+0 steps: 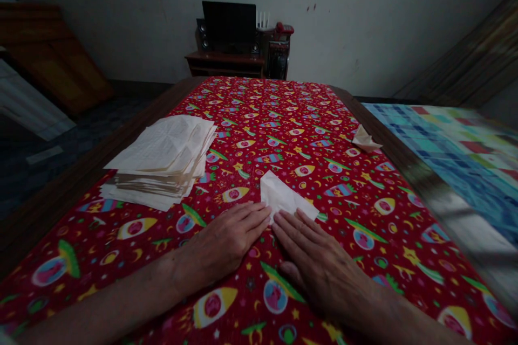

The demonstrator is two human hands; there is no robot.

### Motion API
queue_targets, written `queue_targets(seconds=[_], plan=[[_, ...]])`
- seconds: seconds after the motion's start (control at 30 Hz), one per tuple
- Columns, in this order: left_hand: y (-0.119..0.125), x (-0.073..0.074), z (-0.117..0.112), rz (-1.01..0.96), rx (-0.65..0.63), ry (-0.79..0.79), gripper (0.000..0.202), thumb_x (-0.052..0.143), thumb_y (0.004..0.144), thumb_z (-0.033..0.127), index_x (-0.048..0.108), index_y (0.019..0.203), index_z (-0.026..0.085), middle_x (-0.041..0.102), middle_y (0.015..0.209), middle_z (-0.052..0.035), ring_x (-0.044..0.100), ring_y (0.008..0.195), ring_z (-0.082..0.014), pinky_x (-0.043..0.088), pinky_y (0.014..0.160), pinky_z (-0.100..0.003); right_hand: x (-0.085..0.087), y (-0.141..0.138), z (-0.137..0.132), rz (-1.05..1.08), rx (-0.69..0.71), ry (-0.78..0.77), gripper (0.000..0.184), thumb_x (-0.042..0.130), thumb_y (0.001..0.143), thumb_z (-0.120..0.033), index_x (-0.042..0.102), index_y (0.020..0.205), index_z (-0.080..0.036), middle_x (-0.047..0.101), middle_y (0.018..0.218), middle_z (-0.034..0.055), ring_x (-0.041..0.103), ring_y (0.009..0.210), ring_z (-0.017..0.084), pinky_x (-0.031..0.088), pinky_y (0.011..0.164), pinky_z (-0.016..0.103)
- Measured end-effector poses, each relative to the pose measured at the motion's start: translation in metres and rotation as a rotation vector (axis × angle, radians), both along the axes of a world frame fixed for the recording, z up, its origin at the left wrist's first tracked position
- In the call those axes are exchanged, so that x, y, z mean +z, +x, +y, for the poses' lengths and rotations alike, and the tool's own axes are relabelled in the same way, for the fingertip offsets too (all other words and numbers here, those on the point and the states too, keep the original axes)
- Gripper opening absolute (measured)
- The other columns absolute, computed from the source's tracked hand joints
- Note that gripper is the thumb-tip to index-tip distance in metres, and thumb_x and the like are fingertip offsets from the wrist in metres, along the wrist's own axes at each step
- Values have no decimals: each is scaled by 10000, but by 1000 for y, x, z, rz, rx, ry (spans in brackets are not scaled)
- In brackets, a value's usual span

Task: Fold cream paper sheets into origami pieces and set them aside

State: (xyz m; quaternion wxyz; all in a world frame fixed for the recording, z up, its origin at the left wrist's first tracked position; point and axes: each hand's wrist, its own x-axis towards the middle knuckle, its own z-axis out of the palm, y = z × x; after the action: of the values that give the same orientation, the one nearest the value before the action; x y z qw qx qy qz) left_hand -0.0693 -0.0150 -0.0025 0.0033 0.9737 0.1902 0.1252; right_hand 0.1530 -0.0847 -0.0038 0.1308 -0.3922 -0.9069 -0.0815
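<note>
A small folded piece of white paper lies on the red patterned tablecloth in front of me. My left hand rests flat on the cloth, fingers stretched out, its fingertips touching the paper's near left edge. My right hand also lies flat and open, its fingertips on the paper's near edge. A thick stack of cream paper sheets sits to the left. A finished folded paper shape lies near the table's right edge.
The wooden table edge shows around the cloth. A bed with a blue checked cover stands on the right. A low stand with a dark screen, speakers and a red telephone stands by the far wall.
</note>
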Motion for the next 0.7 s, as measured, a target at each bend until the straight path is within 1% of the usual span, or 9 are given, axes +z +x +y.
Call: queue_targets(seconds=[0.17,0.33,0.43,0.57,0.63,0.7], plan=[[-1,3,1,4,-8,-13,453,363,858,6,498,1288,51,508,1353,-140,454,1263,-247,422,1061,-398,2,21,-7,-56,-34,13,506,424,939,-286,394,1382,-42,444,1404,146,388,1315,250,421,1049,405],[1,4,1,-4,-11,-16,455,366,853,-3,502,1283,51,508,1352,-147,454,1262,-246,435,1048,-403,3,37,-13,-48,-47,90,425,392,933,-188,471,1319,-30,503,1351,165,413,1298,255,456,1014,405],[2,5,1,-17,-6,-14,433,361,862,5,524,1261,50,529,1328,-151,471,1246,-247,448,1035,-406,6,40,-13,-69,-25,97,395,381,921,-148,515,1276,-36,538,1316,161,467,1255,264,470,993,434],[2,4,1,-19,-4,0,447,354,855,-7,523,1265,50,531,1328,-145,478,1241,-247,451,1035,-404,8,35,-4,-26,-1,96,371,374,910,-118,556,1230,-65,604,1244,133,531,1190,250,413,1037,475],[1,3,1,-18,-12,15,445,360,854,-4,519,1267,43,534,1325,-147,482,1237,-250,454,1034,-402,7,28,4,3,-20,84,379,391,928,-172,530,1265,-69,565,1293,136,495,1228,257,383,1058,483],[1,2,1,-21,-15,36,429,368,859,10,525,1258,34,544,1310,-156,487,1231,-256,461,1026,-405,7,19,12,-4,-10,7,447,398,948,-268,445,1353,-84,442,1408,135,395,1309,260,354,1078,482]])
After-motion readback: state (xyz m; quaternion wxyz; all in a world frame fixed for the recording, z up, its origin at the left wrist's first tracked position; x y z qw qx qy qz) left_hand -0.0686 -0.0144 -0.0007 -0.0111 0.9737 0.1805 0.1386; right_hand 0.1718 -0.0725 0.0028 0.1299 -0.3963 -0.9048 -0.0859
